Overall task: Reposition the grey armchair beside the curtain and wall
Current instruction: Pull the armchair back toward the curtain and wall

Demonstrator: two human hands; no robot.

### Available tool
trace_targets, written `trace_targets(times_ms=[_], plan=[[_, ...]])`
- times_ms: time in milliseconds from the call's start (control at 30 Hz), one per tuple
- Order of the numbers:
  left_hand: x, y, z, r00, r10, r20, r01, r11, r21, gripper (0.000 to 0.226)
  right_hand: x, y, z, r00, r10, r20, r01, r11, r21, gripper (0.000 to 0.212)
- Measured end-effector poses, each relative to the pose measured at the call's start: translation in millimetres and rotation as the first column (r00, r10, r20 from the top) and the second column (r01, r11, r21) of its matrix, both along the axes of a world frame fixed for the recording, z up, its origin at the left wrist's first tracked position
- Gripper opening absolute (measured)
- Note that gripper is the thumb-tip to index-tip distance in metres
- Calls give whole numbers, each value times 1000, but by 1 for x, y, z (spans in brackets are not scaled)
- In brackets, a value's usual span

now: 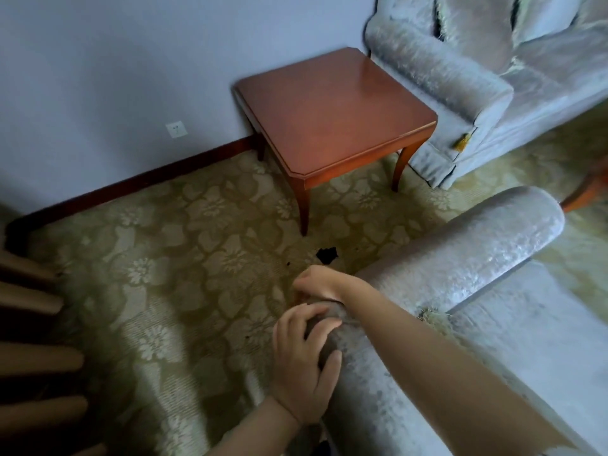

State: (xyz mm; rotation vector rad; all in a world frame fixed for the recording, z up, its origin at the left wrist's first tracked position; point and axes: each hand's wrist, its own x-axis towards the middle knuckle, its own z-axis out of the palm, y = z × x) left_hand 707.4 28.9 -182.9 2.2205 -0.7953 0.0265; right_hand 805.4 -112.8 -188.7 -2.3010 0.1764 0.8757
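Note:
The grey velvet armchair (460,268) fills the lower right of the head view, its rolled back and arm edge toward me. My left hand (304,366) grips the corner of the chair's rolled top, fingers curled over the fabric. My right hand (317,284) reaches across the roll and curls over its far edge, fingers hidden behind the chair. Brown curtain folds (36,357) hang at the left edge. The pale blue wall (115,77) runs behind, with a dark wooden skirting board (138,181).
A square reddish wooden side table (332,113) stands against the wall, just beyond the chair. A second grey armchair (477,87) sits at the upper right. A dark stain (327,254) marks the floral carpet (171,258). A wall socket (176,129) is low on the wall.

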Motion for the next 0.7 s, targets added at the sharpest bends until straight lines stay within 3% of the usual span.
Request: trace_targets(times_ms=[67,233,333,400,567,700], plan=[[1,3,4,999,-40,27,38,995,98,36,-26,-14,13,972,-210,109,210,978,6,31],[16,-18,28,977,-139,162,32,845,534,26,-135,-53,41,941,-287,176,314,937,-150,30],[-2,-42,29,911,-394,123,254,771,583,36,-197,-57,50,912,-347,218,391,895,-213,33],[-14,-48,26,828,-558,60,402,664,631,48,-235,-53,53,889,-391,240,440,874,-206,32],[-8,-56,26,803,-596,-29,424,536,730,54,-322,-29,45,789,-558,257,612,750,-250,39],[-6,-57,34,684,-725,-81,418,298,858,45,-379,10,41,620,-739,265,781,549,-297,50]])
